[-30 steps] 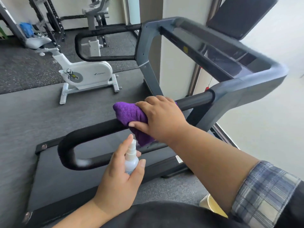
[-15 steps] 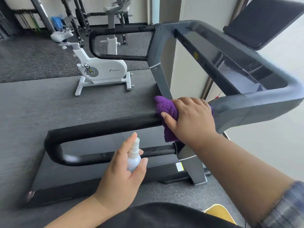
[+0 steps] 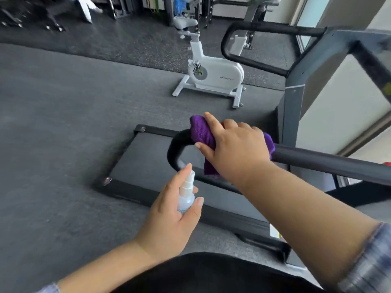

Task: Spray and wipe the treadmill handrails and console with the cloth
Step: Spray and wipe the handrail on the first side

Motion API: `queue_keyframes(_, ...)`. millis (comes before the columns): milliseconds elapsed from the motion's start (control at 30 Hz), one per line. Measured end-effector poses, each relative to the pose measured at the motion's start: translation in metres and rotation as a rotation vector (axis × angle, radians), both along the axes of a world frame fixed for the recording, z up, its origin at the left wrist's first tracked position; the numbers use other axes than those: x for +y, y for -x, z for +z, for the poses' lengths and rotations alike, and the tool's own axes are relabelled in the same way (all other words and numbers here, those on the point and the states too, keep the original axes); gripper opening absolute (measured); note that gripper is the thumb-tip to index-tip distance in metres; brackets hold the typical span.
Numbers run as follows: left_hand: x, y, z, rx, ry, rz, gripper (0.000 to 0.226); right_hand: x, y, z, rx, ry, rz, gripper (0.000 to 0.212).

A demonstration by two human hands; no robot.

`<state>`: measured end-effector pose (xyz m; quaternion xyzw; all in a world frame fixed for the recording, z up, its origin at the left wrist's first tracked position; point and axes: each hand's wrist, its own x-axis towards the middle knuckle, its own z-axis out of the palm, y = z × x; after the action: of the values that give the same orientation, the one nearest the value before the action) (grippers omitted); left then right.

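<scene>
On the near handrail (image 3: 330, 163), close to its curved end, we are mid-wipe: our right hand (image 3: 237, 149) presses the purple cloth (image 3: 201, 132) over the bar, fingers spread across it, index extended. Our left hand (image 3: 169, 218) curls around the spray bottle (image 3: 186, 197), index on the nozzle. The far handrail (image 3: 254, 30) and console seemingly remain; the console is mostly out of view.

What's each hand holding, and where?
Left hand grips the spray bottle around its body. Right hand presses the purple cloth over the near handrail.
</scene>
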<state>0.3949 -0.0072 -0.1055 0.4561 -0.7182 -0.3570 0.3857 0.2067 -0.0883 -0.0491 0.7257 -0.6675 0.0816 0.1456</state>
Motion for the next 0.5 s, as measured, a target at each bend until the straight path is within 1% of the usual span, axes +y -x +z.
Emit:
queue_keyframes(100,-0.007,-0.031,-0.001,0.011,-0.002,0.025,0.06,-0.021,-0.038,0.005,0.053,-0.068,0.036,0.064)
queue_keyframes(167,-0.014,-0.049,-0.001,0.015,0.013,0.043,0.06,-0.035,-0.062,0.006,0.136,-0.129,0.075,0.057)
queue_keyframes(233,-0.021,-0.063,-0.004,0.025,0.021,0.044,0.06,-0.049,-0.085,0.003,0.272,-0.191,0.12,0.047)
queue_keyframes(333,-0.032,-0.078,-0.007,0.031,0.024,0.01,0.061,-0.062,-0.121,-0.01,0.542,-0.313,0.125,0.027)
queue_keyframes(433,-0.042,-0.09,-0.009,0.049,0.036,-0.033,0.064,-0.062,-0.149,-0.028,0.76,-0.445,0.145,0.026)
queue_keyframes(500,-0.05,-0.095,-0.01,0.067,0.043,-0.056,0.064,-0.06,-0.154,-0.035,0.78,-0.442,0.172,0.026)
